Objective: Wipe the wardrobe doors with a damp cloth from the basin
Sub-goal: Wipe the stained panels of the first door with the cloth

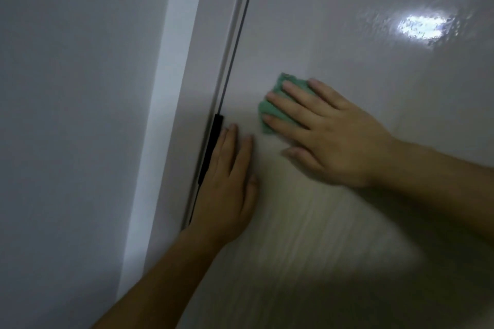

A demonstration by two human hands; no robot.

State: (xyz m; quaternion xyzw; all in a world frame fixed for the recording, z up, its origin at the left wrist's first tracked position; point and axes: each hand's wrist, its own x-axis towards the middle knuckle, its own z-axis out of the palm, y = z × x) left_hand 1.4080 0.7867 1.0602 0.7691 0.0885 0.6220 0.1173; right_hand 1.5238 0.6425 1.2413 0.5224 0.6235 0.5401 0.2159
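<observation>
A glossy pale wardrobe door (347,222) fills most of the view. My right hand (328,136) lies flat on it with straight fingers, pressing a small folded green cloth (270,109) against the surface; most of the cloth is hidden under my fingers. My left hand (230,187) rests flat on the same door, lower and to the left, its fingers straight and lying beside a black handle strip (211,149) at the door's left edge. The basin is out of sight.
A dark vertical gap (235,40) runs along the door's left edge above the handle. Left of it stand a white frame strip (163,115) and a plain grey wall (66,115). A bright light reflection (422,27) shines on the door at upper right.
</observation>
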